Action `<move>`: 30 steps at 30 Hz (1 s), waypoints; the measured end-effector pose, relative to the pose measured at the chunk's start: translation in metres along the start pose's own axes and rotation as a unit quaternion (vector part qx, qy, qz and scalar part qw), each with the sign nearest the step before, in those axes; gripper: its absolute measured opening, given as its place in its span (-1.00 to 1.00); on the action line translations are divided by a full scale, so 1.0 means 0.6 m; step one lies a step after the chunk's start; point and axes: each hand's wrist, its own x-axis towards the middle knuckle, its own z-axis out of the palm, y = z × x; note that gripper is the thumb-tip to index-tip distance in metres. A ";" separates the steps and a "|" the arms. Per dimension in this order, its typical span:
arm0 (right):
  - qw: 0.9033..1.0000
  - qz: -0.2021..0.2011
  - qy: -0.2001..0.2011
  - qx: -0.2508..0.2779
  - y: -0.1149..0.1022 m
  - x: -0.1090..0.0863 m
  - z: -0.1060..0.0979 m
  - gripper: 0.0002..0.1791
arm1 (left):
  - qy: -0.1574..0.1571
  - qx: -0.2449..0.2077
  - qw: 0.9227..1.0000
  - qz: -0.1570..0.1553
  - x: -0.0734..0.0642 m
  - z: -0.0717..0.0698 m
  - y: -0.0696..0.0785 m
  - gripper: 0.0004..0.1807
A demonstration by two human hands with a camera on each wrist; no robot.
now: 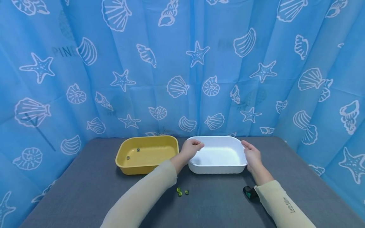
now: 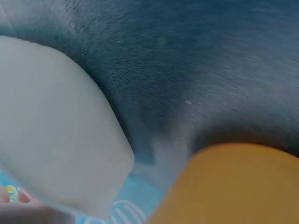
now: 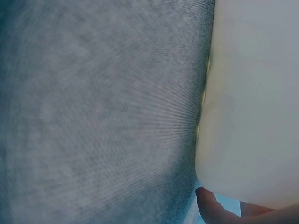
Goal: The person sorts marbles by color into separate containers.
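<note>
My left hand (image 1: 190, 149) is above the left rim of the white tub (image 1: 218, 169), its thumb and fingertips pinched together. In the left wrist view a small yellow-green piece (image 2: 11, 192) shows between those fingers, mostly hidden; its kind I cannot tell. At the tub's right end my right hand (image 1: 253, 157) holds the side near the far corner. A finger (image 3: 211, 205) of it shows against the outer wall in the right wrist view. Several small green round pieces (image 1: 187, 192) lie on the grey table in front of the tub.
Left of the white tub stands a yellow tub (image 1: 137, 170) with two small grey pieces (image 1: 138, 149) inside. A black object with a green patch (image 1: 249, 192) lies by the right sleeve. A blue shell-patterned curtain (image 1: 182, 69) hangs behind the table (image 1: 94, 177).
</note>
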 end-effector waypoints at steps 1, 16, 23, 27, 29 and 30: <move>1.000 -0.001 -0.001 0.000 0.000 0.000 0.001 -0.48 | 0.007 -0.009 1.000 -0.005 0.003 0.004 0.000 -0.77; 1.000 0.001 -0.018 -0.008 0.002 -0.001 0.010 -0.49 | 0.074 0.036 0.991 -0.105 0.035 0.051 -0.019 -0.81; 1.000 -0.005 -0.015 -0.006 -0.001 -0.001 0.005 -0.48 | 0.086 0.115 0.982 -0.120 0.057 0.067 -0.023 -0.73; 1.000 -0.001 -0.008 -0.006 -0.003 -0.002 -0.001 -0.48 | 0.078 0.151 0.975 -0.141 0.061 0.076 -0.022 -0.60; 1.000 -0.002 -0.010 -0.008 -0.003 -0.002 -0.002 -0.48 | 0.069 0.156 0.973 -0.154 0.058 0.077 -0.020 -0.56; 1.000 -0.003 -0.013 -0.009 -0.003 -0.002 -0.002 -0.48 | 0.066 0.160 0.972 -0.158 0.056 0.076 -0.019 -0.55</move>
